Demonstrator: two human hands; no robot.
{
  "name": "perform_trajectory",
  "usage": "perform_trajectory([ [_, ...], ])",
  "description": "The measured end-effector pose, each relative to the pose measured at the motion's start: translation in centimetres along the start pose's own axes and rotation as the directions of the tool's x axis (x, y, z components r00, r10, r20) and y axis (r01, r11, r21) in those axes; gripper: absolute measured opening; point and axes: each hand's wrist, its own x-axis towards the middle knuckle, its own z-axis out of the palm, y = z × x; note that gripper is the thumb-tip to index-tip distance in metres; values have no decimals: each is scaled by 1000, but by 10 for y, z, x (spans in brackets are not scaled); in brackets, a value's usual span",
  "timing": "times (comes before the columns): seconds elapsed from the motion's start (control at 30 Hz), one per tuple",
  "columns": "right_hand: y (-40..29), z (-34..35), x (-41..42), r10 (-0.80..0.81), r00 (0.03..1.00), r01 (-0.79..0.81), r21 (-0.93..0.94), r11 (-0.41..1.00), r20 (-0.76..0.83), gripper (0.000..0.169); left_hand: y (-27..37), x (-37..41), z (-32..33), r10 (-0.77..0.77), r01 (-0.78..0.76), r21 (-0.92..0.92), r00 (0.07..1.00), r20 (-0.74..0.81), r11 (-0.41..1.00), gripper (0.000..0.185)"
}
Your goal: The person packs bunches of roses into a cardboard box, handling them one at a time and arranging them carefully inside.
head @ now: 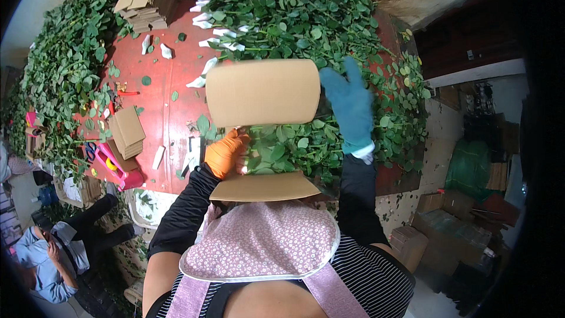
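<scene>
An open cardboard sleeve lies on the red table in front of me, one flap (264, 92) raised at the far side and the near flap (265, 187) against my apron. Leafy green stems (287, 148) lie between the flaps. My left hand (227, 152), in an orange glove, is at the left end of the sleeve; its fingertips are partly hidden under the far flap, so its grip is unclear. My right hand (351, 108), in a blurred teal glove, is right of the far flap, fingers spread, over the foliage.
More leafy stems with white-wrapped heads (203, 20) lie at the back. Stacked cardboard (148, 2) stands back left. Folded cardboard (128, 132), a pink tool (130, 179) and a foliage heap (66, 57) are at left. Another person (53, 251) sits lower left.
</scene>
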Motion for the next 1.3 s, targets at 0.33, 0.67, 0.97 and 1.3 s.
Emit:
perform_trajectory([
  [0.33, -16, 53, -8, 191, 607, -354, 47, 934, 771, 39, -12, -10, -8, 459, -487, 343, 873, 165, 803, 41],
  [0.67, 23, 147, -37, 409, 786, 359, -880, 310, 464, 29, -48, -3, -3, 482, -525, 407, 850, 213, 747, 45],
  [0.97, 21, 139, -42, 400, 653, 600, -761, 246, 644, 37, -46, -14, -7, 421, -432, 188, 902, 99, 882, 46],
  [1.3, 61, 144, -32, 565, 618, 529, -821, 216, 547, 78, -31, -79, -103, 615, -123, 718, 625, -481, 686, 29],
])
